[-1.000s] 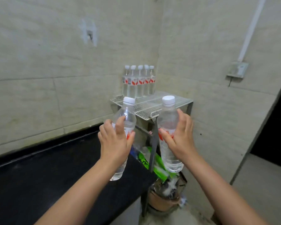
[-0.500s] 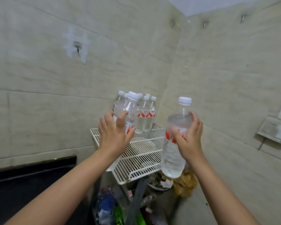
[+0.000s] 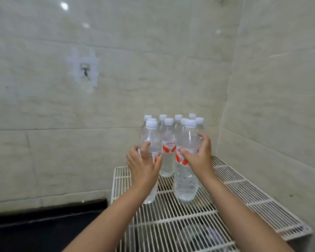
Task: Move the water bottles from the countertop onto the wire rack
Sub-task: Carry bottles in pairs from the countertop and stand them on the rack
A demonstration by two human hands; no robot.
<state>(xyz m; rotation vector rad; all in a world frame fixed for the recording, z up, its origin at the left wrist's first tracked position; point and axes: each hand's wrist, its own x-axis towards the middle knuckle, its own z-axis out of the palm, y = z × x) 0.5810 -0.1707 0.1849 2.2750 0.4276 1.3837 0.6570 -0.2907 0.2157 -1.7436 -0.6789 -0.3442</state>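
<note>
While your left hand (image 3: 143, 165) grips one water bottle (image 3: 151, 142) and your right hand (image 3: 198, 157) grips another bottle (image 3: 186, 180), both stand upright at centre frame on the wire rack (image 3: 244, 193), just in front of the bottle cluster (image 3: 168, 142) (white caps, red labels). At lower left, the dark counter (image 3: 44, 231) adjoins the rack.

We are seeing the standing bottles (image 3: 168, 142) crowding the rear of the wire rack (image 3: 244, 193), against the tiled walls (image 3: 271, 106) meeting in the corner at centre right of the frame. The rack's wide front and right stretch is lying bare. At lower left the dark counter (image 3: 44, 231) is offering open passage.
</note>
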